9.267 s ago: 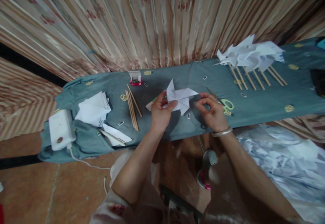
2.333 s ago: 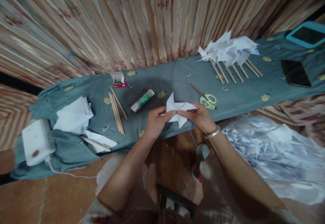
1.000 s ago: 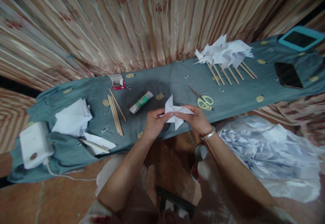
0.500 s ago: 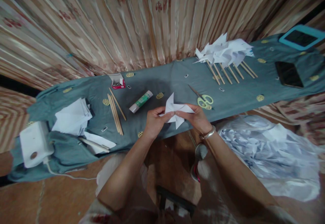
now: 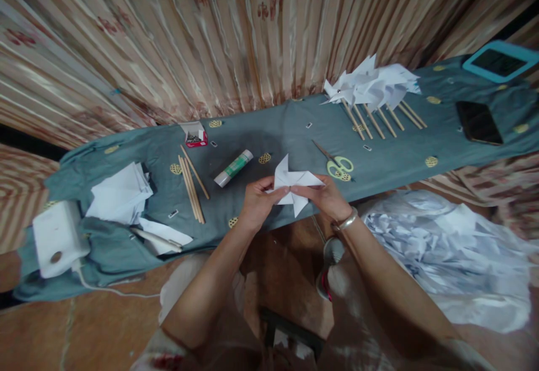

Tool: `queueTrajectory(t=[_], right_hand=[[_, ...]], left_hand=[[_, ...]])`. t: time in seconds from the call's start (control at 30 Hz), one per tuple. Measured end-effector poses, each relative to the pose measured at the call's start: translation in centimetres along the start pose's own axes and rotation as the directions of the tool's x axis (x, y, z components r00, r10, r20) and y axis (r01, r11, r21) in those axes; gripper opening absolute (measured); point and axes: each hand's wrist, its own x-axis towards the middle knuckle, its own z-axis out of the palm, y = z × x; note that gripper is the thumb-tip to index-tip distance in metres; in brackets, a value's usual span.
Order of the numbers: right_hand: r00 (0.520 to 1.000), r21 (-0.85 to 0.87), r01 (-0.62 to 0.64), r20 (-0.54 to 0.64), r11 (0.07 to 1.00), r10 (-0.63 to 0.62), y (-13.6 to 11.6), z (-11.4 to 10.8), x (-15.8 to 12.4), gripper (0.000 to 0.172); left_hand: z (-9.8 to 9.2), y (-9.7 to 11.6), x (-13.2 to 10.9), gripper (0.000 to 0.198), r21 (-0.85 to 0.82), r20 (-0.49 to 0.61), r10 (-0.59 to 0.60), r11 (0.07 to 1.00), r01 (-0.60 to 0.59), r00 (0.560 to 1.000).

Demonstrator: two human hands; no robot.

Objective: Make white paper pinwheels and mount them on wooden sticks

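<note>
A white paper pinwheel (image 5: pixel 290 179) with pointed blades is held between my two hands, just over the table's near edge. My left hand (image 5: pixel 257 200) is closed on its left side, the thumb pressing at the centre. From the right, my right hand (image 5: pixel 330 197) grips it too, its thumb meeting the left one at the middle; a bangle circles that wrist. The fingers behind the paper are hidden. A green and white glue stick (image 5: pixel 234 168) lies left of the pinwheel, and scissors (image 5: pixel 339 164) with light green handles lie to its right.
Loose wooden sticks (image 5: pixel 192 188), a small red box (image 5: pixel 196 135) and stacked white paper (image 5: pixel 120 192) lie left. Pinwheels on sticks (image 5: pixel 374 87) rest at back right, near a dark phone (image 5: pixel 479 122). A plastic bag (image 5: pixel 450 259) of paper stands lower right.
The pinwheel has shifted very slightly and its right blade shows a little more beyond my right fingers. Both hands keep their grip; the table items stay put.
</note>
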Motion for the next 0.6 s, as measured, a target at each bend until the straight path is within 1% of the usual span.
queueTrajectory(t=[0.23, 0.43, 0.6], right_hand=[[0.999, 0.038, -0.028, 0.03, 0.999, 0.027, -0.21, 0.03, -0.13, 0.038], [0.999, -0.022, 0.001, 0.036, 1.0, -0.001, -0.18, -0.04, -0.13, 0.037], [1.0, -0.018, 0.007, 0.018, 1.0, -0.006, -0.15, -0.2, -0.24, 0.037]], left_hand=[[0.07, -0.14, 0.23, 0.027, -0.062, 0.011, -0.015, 0.998, 0.016, 1.0], [0.08, -0.24, 0.2, 0.03, -0.061, 0.04, -0.026, 0.998, 0.028, 0.999], [0.15, 0.02, 0.01, 0.031, -0.079, 0.072, -0.017, 0.997, 0.023, 0.997]])
